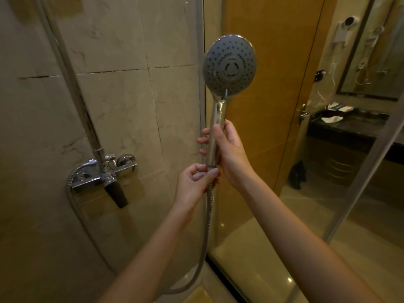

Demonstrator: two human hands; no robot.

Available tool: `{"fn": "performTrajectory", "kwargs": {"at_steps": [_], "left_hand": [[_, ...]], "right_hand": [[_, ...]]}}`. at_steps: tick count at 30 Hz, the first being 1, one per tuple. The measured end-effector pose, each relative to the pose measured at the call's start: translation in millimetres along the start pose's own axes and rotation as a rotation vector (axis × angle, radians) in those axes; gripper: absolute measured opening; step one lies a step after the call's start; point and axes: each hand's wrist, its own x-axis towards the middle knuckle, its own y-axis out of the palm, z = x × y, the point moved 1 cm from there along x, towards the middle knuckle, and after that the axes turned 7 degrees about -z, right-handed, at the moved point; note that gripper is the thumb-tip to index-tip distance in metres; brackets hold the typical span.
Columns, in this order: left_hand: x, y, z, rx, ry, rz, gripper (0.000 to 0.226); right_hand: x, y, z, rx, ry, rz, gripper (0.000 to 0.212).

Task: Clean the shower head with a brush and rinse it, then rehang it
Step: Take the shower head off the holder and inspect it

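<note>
The shower head (230, 64) is held upright in mid-air, its round grey nozzle face turned toward me. My right hand (227, 152) grips its chrome handle, fingers wrapped round from the right. Just below, my left hand (196, 180) pinches the nut where the metal hose (207, 226) joins the handle. The hose loops down and back to the chrome mixer tap (105, 171) on the tiled wall. No brush is in view.
A chrome riser pipe (72, 88) climbs the beige tiled wall from the tap. The glass shower screen (284, 215) stands to the right. Beyond it are a wooden door (269, 62) and a dark vanity counter (345, 125) with a mirror above.
</note>
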Motion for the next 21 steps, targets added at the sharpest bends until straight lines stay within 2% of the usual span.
{"fn": "performTrajectory", "kwargs": {"at_steps": [2,5,9,12,15,21], "left_hand": [[-1,-1,1,0.009,-0.002,-0.005,0.011],[-2,-3,1,0.02,-0.015,-0.016,0.018],[-1,-7,0,0.022,-0.017,-0.053,0.023],[-1,-9,0,0.037,-0.006,-0.022,0.017],[-1,-10,-1,0.036,-0.009,-0.001,0.017],[-3,-11,1,0.06,-0.025,0.046,0.019]], "right_hand": [[0,1,-1,-0.139,-0.062,-0.019,0.024],[2,-3,-1,-0.301,-0.149,-0.054,0.039],[0,-4,3,-0.276,-0.118,-0.043,0.056],[2,-3,5,-0.301,-0.157,-0.006,0.043],[4,0,9,-0.267,-0.11,0.029,0.026],[8,1,7,-0.014,0.111,0.011,0.023]]}}
